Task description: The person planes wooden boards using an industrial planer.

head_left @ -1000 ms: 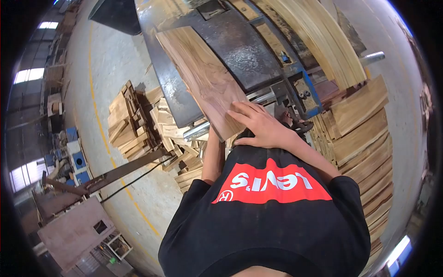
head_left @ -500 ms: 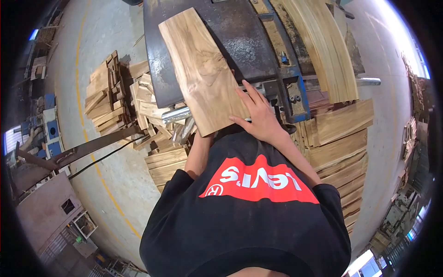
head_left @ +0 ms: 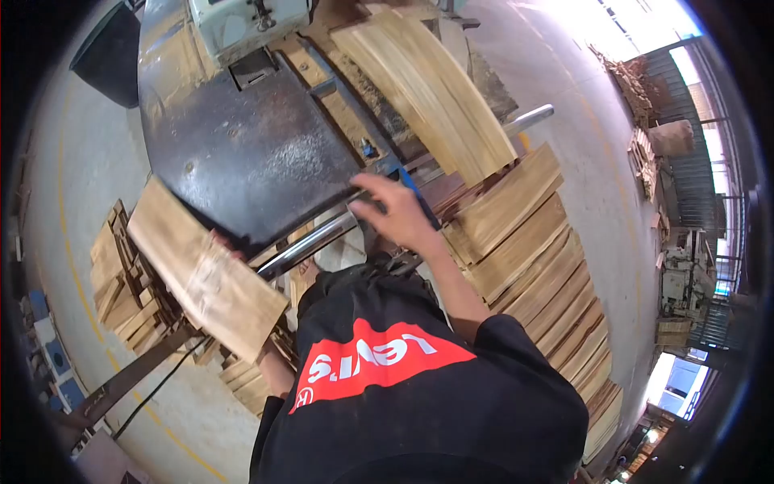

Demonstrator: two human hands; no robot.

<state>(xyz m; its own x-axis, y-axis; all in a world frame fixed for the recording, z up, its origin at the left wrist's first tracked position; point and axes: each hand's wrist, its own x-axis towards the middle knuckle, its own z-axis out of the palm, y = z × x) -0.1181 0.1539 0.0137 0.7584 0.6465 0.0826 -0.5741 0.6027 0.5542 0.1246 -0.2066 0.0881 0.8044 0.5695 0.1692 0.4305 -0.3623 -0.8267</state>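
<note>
Bkgd: workshop w/ a concrete floor (head_left: 580, 161), yellow line on the L side, bin (head_left: 109, 56) far L, stacked timber along the R. Dark metal table (head_left: 242, 153) takes up the far middle, w/ a pale machine housing (head_left: 250, 24) at its far end. A shiny metal bar (head_left: 310, 246) runs along the near edge, prob. there to carry or guide stock; its purpose is a guess.

Held board (head_left: 205, 270) is off the near L corner of the table, slanted, broad face up, over the loose wood pile (head_left: 121, 282). L hand (head_left: 219, 239) has it from the underside/far edge: a few fingers show past the edge, the wrist comes out below the near end, the rest is hidden. Grip looks closed on the wood, but exact finger spread can't be told. Support from below prob. takes the weight & leaves the top face uncovered.

R hand (head_left: 395, 214) is open, fingers apart & a bit bent, nothing in it, over the table's near edge by the bar & blue frame (head_left: 415, 194). Can't tell if it touches either. W/ the board well to the L, this hand bears none of its load.

Long pale boards (head_left: 431, 97) lie far R, beside the table's slotted side; stacked planks (head_left: 548, 282) sit near R, laid flat, prob. for easy reach.
</note>
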